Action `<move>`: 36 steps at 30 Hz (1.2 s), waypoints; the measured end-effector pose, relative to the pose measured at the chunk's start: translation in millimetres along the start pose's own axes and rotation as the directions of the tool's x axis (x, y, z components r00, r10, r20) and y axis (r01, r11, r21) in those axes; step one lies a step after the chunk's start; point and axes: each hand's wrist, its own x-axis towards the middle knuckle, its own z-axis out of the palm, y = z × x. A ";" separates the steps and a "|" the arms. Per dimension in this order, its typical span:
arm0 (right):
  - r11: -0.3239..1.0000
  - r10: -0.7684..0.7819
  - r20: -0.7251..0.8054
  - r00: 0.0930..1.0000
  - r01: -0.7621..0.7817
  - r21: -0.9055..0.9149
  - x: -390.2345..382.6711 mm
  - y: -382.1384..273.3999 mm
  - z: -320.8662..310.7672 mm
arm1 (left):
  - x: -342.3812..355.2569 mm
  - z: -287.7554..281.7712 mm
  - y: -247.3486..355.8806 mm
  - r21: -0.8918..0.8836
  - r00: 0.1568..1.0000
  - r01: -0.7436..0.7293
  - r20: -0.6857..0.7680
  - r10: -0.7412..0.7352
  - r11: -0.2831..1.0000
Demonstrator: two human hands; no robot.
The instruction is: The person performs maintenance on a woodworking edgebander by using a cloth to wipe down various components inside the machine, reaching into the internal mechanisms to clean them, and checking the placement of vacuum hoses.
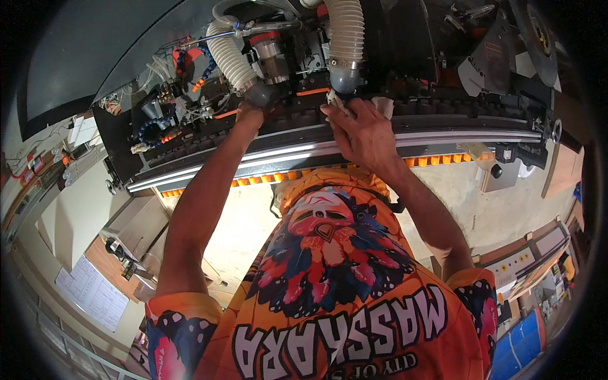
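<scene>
Both my arms reach forward into a long dark machine (pixel 443 120). My left hand (pixel 249 118) is up against the dark rounded end cap (pixel 259 95) of a pale ribbed hose (pixel 229 56); its fingers are hidden in shadow there. My right hand (pixel 367 132) is bent over a crumpled whitish rag (pixel 384 106), which pokes out on both sides of the fingers. Just beyond it hangs a second ribbed hose (pixel 346 31), held by a metal clamp above a grey rounded end (pixel 345 80).
Silver rails (pixel 304 149) run along the machine's front, with a row of orange blocks (pixel 437 161) below. Blue-and-orange jointed nozzles (pixel 199 82) and thin tubes stand at left. A handwheel (pixel 557 131) sits at the right end. Written sheets (pixel 92 294) lie at lower left.
</scene>
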 end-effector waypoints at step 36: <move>1.000 0.029 -0.007 1.000 -0.029 -0.011 6.0 -5.3 0.3 | -177.9 -54.6 70.3 -0.116 0.942 -0.331 -0.098 0.321 0.937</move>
